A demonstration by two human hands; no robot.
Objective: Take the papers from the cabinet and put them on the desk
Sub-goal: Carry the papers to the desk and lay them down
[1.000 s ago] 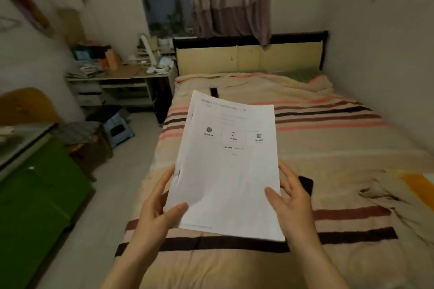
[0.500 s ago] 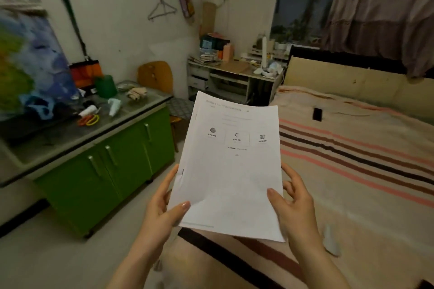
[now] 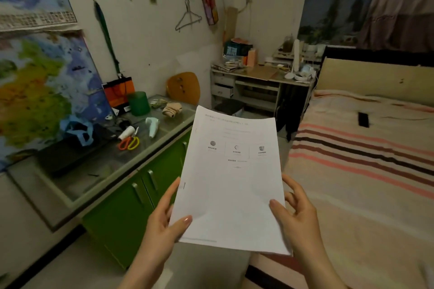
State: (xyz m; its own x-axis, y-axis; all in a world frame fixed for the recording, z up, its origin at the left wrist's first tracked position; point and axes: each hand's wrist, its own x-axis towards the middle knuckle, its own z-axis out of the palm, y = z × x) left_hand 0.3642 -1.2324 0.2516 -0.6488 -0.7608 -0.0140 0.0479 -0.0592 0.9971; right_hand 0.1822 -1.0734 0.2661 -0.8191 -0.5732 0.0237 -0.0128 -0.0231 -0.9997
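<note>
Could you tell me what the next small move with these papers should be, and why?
Probably carry them toward the desk: both the left hand and right hand hold the papers, and the desk stands across the room by the wall.

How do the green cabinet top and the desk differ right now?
The green cabinet stands near, to the left of the hands; the desk is far, against the bed's headboard. The cabinet has closed green doors; the desk shows pale drawers and open shelves. Both tops are cluttered, and the papers lie on neither.
</note>
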